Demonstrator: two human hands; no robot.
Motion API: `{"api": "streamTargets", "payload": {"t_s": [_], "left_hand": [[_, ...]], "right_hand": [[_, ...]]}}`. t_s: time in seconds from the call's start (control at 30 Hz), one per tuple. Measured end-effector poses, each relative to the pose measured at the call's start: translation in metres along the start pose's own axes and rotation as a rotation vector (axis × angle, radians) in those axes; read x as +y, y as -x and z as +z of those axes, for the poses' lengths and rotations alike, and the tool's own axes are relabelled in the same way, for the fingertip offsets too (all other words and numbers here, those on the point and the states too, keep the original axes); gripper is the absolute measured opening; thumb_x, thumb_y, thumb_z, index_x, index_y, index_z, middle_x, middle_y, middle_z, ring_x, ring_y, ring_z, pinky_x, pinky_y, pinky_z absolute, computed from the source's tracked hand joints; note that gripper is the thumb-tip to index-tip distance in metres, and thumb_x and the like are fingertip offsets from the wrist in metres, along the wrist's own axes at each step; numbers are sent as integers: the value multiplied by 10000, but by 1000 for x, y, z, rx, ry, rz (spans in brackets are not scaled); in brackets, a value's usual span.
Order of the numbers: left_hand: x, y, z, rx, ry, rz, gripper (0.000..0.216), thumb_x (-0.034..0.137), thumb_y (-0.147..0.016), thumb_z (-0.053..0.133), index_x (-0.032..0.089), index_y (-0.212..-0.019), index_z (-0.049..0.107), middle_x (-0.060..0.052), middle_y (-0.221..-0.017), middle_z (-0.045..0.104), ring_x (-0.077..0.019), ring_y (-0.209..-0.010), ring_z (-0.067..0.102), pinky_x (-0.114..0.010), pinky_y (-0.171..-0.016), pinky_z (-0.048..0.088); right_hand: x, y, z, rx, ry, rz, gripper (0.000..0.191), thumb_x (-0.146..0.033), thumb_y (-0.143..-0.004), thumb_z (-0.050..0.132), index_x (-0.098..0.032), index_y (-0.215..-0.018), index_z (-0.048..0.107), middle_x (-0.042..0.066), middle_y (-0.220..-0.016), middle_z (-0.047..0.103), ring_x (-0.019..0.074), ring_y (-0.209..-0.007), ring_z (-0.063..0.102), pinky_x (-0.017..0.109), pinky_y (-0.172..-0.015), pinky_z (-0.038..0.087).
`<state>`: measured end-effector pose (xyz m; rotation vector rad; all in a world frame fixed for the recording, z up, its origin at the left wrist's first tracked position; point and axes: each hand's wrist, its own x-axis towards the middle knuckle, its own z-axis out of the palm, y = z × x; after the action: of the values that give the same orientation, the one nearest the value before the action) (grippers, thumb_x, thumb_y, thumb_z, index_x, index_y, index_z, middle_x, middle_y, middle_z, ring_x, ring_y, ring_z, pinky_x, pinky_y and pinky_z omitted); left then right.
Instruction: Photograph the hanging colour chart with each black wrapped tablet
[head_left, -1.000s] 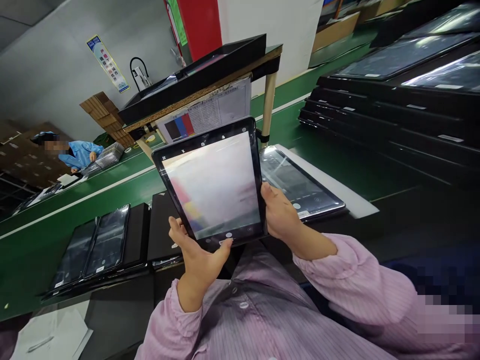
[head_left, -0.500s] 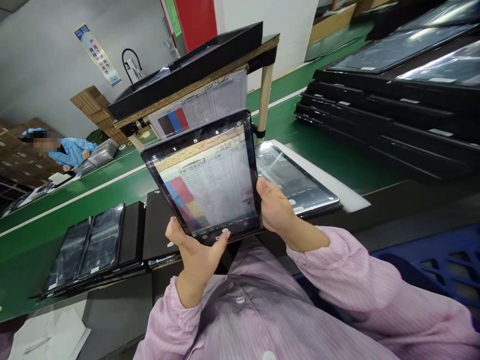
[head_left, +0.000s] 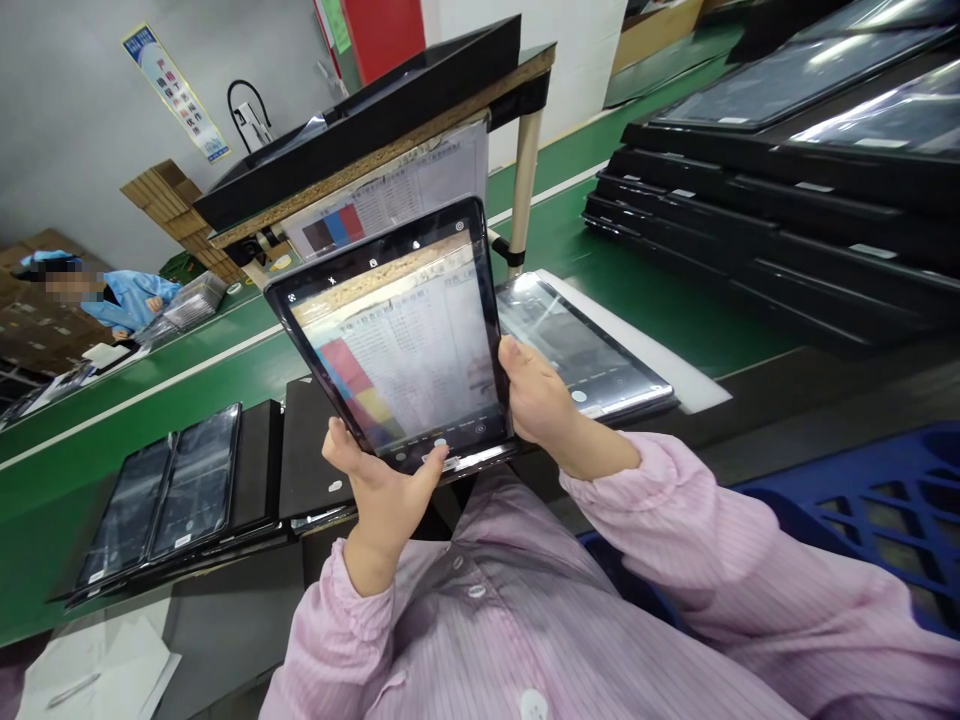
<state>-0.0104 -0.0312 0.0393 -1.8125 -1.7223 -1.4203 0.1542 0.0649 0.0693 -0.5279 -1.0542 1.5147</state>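
Observation:
Tilted up in front of me is a black tablet point(head_left: 420, 350), its camera app showing a live picture of the printed chart point(head_left: 375, 200) beyond it. My left hand point(head_left: 386, 500) grips the lower left corner, the thumb at the bottom edge close to the on-screen shutter button. On the right edge, my right hand point(head_left: 540, 395) is closed around the frame with its thumb in front; its other fingers are hidden behind. Just right of the held tablet, a second tablet point(head_left: 592, 350) lies face up, lit, on a white foam sheet point(head_left: 701, 390).
A chipboard shelf on posts point(head_left: 529, 180) carries a black tray point(head_left: 375, 110). Stacked black trays of tablets point(head_left: 750, 215) rise at right. Two tablets point(head_left: 199, 480) lie at left. A blue crate point(head_left: 877, 500) is at lower right. Across the green bench point(head_left: 247, 350) sits a co-worker point(head_left: 124, 300).
The whole view has shifted slightly, so most things sit a little higher and further left. The tablet stays in both hands; my left thumb has moved slightly off the shutter button.

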Motion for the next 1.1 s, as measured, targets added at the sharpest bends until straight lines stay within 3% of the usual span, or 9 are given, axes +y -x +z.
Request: {"api": "streamTargets", "payload": {"t_s": [0.27, 0.5, 0.63, 0.8, 1.1], "left_hand": [[-14, -11, 10, -25, 27, -33, 1293, 454, -698, 820, 260, -1543, -140, -230, -1538, 52, -390, -1488, 175, -616, -1171, 264], [-16, -9, 12, -31, 30, -34, 1314, 428, -681, 847, 286, -1531, -145, -224, -1548, 16, -396, -1497, 107, -616, -1190, 212], [-18, -7, 11, -32, 34, -42, 1331, 417, -667, 857, 287, -1524, -153, -229, -1545, 10, -410, -1496, 86, -637, -1189, 183], [-20, -7, 11, -33, 29, 15, 1294, 411, -703, 836, 301, -1528, -155, -217, -1542, 13, -386, -1499, 95, -622, -1187, 205], [-18, -8, 11, -20, 30, 22, 1338, 437, -683, 854, 329, -1540, -168, -190, -1518, 20, -379, -1471, 148, -584, -1177, 252]], "right_hand": [[4, -14, 4, 44, 13, -7, 564, -761, -760, 637, -203, -841, 638, 41, -923, 689, 232, -1074, 652, 345, -850, 595], [6, -17, 4, 70, 30, -66, 561, -751, -731, 671, -200, -724, 564, 28, -891, 673, 227, -1097, 640, 340, -868, 585], [6, -17, 6, 84, 51, -38, 564, -762, -719, 663, -207, -790, 594, 27, -898, 680, 242, -1106, 637, 359, -857, 585], [6, -16, 6, 88, 36, -19, 577, -764, -704, 673, -224, -902, 632, 16, -873, 685, 243, -1057, 659, 361, -814, 588], [9, -18, 4, 122, 86, -37, 566, -767, -745, 634, -217, -876, 620, -1, -815, 664, 191, -876, 677, 324, -742, 575]]}}
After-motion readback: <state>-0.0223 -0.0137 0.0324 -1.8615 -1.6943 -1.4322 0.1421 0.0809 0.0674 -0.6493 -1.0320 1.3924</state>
